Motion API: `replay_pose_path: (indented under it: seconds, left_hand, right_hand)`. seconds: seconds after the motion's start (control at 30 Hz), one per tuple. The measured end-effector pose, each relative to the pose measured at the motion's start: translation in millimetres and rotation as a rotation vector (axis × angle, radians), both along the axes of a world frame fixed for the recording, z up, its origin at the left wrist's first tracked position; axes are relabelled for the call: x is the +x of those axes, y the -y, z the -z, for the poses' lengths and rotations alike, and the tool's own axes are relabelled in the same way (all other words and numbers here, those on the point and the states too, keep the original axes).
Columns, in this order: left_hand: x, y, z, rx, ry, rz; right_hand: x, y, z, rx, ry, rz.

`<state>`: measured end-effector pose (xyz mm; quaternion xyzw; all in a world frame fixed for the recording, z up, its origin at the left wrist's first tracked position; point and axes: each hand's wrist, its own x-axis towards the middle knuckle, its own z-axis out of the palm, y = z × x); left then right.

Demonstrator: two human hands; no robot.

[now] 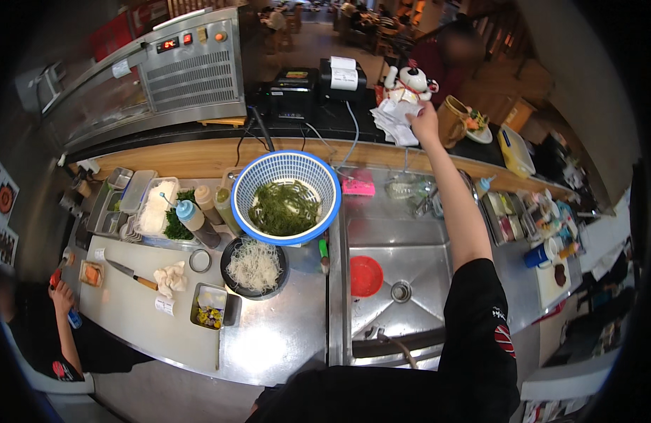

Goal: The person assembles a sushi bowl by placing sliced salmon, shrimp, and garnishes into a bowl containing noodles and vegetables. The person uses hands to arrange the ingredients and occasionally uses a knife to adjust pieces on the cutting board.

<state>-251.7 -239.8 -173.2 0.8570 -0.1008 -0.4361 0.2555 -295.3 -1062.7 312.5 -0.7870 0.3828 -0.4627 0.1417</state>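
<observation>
My right arm stretches over the sink to the raised black counter. There my right hand (425, 123) has its fingers closed at the edge of a bunch of white paper slips (394, 121). Just behind the slips sits a white cat figurine (410, 86); to the hand's right stands a brown cup-like container (452, 118). My left hand is out of view. Left of the sink, a blue-rimmed colander (328, 220) holds green seaweed (286, 208). Below it is a dark bowl (280, 280) of pale thin noodles (253, 265).
A co-worker's hand (62, 297) grips a red-topped tool with a blue can beside a small tray (92, 273) of orange food. A knife (131, 273) lies on the white cutting board (117, 310). Squeeze bottles (195, 220) stand behind. A red bowl (366, 276) is in the sink (427, 328).
</observation>
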Motion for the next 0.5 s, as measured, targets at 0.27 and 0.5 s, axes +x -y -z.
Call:
replay_pose_path:
  seconds: [0.27, 0.5]
  left_hand:
    - [-88, -13, 1, 0.104, -0.007, -0.017]
    - [-214, -99, 10, 0.214, 0.031, -0.228]
  right_hand:
    - [57, 156, -19, 0.208, 0.065, 0.092]
    - [13, 114, 68, -0.003, -0.058, -0.16]
